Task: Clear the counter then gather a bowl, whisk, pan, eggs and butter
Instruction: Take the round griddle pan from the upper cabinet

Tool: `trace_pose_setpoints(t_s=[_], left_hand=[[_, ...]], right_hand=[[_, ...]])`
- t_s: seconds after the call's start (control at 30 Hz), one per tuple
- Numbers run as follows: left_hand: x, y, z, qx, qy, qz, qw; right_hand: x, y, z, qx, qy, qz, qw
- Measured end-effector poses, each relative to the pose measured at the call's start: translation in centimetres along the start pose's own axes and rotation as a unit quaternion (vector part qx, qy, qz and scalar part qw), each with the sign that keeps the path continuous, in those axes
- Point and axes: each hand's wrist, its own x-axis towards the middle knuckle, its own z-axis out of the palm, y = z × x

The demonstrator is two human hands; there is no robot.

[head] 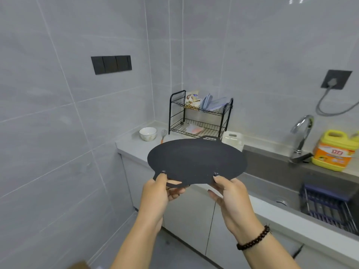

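Clearly the step in hand is the gathering of the pan (196,160): both hands carry it in the air, in front of the bench (136,148) and a little above its level. The left hand (159,193) grips the near edge beside the near handle, thumb on top and the fingers (175,191) curled under it; the right hand (229,193) pinches the same edge further right in the same way. The pan is flat, dark and round, held almost level, with a second handle at its far side. On the bench the white bowl (148,133) already stands near the corner, and the whisk (163,135) lies just beside it, so I judge that these two things are gathered and that eggs and butter are left. The next move, I think, is to carry the pan forward and lower it on the free part of the bench, in front of the bowl, without knocking the whisk or the bowl. Some things are hard to make out. The pan hides the part of the bench behind it and the lower part of a pale plastic thing (233,139) next to the wire rack (200,113). What lies on the rack shelves I cannot name with certainty; it looks like packets and cloth. I see no eggs and no butter. The sink (272,171) is cut off at the right, and so is the yellow bottle (336,150) near the tap (301,136).
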Motion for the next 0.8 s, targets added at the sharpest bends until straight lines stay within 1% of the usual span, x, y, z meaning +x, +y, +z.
trace_pose_setpoints(t_s=[0.13, 0.33, 0.6, 0.8], left_hand=[[5.2, -0.2, -1.1, 0.003, -0.026, -0.028, 0.999], [13.6, -1.4, -0.9, 0.006, -0.024, -0.072, 0.997], [27.1, -2.8, 1.2, 0.01, 0.011, -0.119, 0.993], [33.7, -5.1, 2.0, 0.01, 0.047, -0.142, 0.989]], right_hand=[[4.4, 1.2, 2.2, -0.007, 0.009, 0.032, 0.999], [12.3, 3.6, 4.0, -0.004, 0.032, 0.078, 0.996], [25.6, 7.0, 5.8, 0.014, 0.052, 0.142, 0.988], [33.2, 9.9, 6.5, -0.014, 0.063, 0.179, 0.982]])
